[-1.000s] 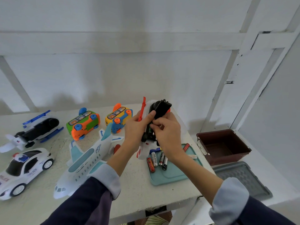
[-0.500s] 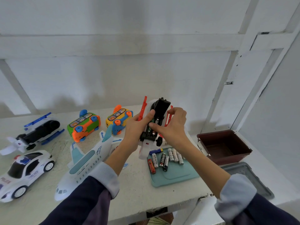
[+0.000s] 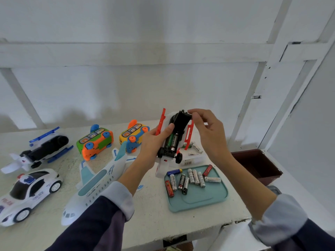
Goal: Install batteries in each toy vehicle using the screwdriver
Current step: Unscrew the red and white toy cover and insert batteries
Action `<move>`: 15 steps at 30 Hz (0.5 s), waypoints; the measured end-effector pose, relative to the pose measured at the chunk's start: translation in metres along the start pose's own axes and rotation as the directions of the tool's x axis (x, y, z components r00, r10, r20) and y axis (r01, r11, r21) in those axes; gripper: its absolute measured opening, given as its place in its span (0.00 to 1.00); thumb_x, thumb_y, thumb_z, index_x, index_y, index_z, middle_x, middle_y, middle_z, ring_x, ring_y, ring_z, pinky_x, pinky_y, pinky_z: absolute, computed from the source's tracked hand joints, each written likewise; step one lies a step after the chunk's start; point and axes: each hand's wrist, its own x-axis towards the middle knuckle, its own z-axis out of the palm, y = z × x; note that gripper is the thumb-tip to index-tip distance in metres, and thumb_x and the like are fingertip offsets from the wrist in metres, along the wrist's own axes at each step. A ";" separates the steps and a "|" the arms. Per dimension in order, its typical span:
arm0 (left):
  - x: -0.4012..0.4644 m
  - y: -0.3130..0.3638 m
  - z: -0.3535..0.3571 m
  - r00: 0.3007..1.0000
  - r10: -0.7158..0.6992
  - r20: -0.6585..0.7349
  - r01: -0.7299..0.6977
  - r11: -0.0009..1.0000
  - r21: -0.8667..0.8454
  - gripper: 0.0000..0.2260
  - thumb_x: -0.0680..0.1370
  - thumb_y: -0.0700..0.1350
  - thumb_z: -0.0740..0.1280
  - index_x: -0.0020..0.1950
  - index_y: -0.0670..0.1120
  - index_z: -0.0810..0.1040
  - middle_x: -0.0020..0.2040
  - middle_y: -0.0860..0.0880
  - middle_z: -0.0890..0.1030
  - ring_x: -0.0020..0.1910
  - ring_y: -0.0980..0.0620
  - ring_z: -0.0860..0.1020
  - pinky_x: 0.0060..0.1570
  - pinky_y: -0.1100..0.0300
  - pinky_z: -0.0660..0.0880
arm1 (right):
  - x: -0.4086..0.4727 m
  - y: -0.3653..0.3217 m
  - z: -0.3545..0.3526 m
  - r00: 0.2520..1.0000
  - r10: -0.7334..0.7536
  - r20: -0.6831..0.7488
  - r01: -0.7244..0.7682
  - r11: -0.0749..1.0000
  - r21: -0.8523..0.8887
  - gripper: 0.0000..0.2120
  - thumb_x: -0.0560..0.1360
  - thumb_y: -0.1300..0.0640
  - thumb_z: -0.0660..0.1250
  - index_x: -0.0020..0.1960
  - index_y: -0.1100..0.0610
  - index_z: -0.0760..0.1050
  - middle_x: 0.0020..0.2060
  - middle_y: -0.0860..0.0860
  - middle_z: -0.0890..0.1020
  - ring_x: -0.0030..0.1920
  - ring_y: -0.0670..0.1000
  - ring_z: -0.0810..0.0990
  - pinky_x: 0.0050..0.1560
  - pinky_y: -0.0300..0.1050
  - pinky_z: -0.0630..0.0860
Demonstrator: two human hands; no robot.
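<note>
The left hand (image 3: 154, 142) grips the white toy helicopter with red skids and black underside (image 3: 175, 136), held belly-up above the white table (image 3: 145, 214); its thumb lies across the black underside, and its other fingers are hidden behind the body. Batteries sit in the open compartment; how many cannot be made out. The right hand (image 3: 208, 131) has curled fingers, thumb and forefinger pinching the top edge of the black part; whether this is a loose cover cannot be told. The helicopter's lower white section is partly cut off by the left wrist.

On the table just below lies a teal plastic tray (image 3: 203, 200) carrying loose cylindrical batteries (image 3: 188, 180). More batteries behind the helicopter are partly hidden. The screwdriver cannot be located. A white toy airliner with teal wings (image 3: 97, 182) lies under the left forearm, partly covered by the sleeve.
</note>
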 end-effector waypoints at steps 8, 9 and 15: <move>-0.003 0.002 -0.008 0.999 -0.038 0.024 0.037 0.999 0.027 0.15 0.70 0.60 0.68 0.49 0.50 0.79 0.43 0.49 0.83 0.44 0.49 0.82 0.45 0.55 0.79 | -0.006 -0.004 0.004 0.999 -0.030 0.038 0.028 0.999 0.031 0.10 0.75 0.62 0.67 0.43 0.47 0.78 0.43 0.49 0.81 0.43 0.48 0.78 0.43 0.42 0.74; -0.004 0.003 -0.010 0.999 -0.046 0.026 0.046 0.999 0.015 0.19 0.69 0.62 0.67 0.53 0.51 0.79 0.45 0.50 0.83 0.45 0.49 0.82 0.45 0.55 0.78 | -0.008 -0.004 0.004 0.998 -0.038 0.050 0.035 0.998 0.049 0.10 0.74 0.63 0.67 0.43 0.48 0.79 0.43 0.49 0.81 0.41 0.46 0.77 0.41 0.40 0.73; -0.005 0.006 -0.016 0.999 -0.033 0.038 0.035 0.998 -0.053 0.26 0.68 0.61 0.68 0.61 0.49 0.78 0.47 0.49 0.84 0.47 0.50 0.82 0.43 0.57 0.78 | -0.033 0.011 0.012 0.978 -0.132 0.161 0.126 0.991 0.044 0.09 0.71 0.64 0.71 0.45 0.51 0.82 0.44 0.50 0.78 0.43 0.45 0.77 0.40 0.41 0.74</move>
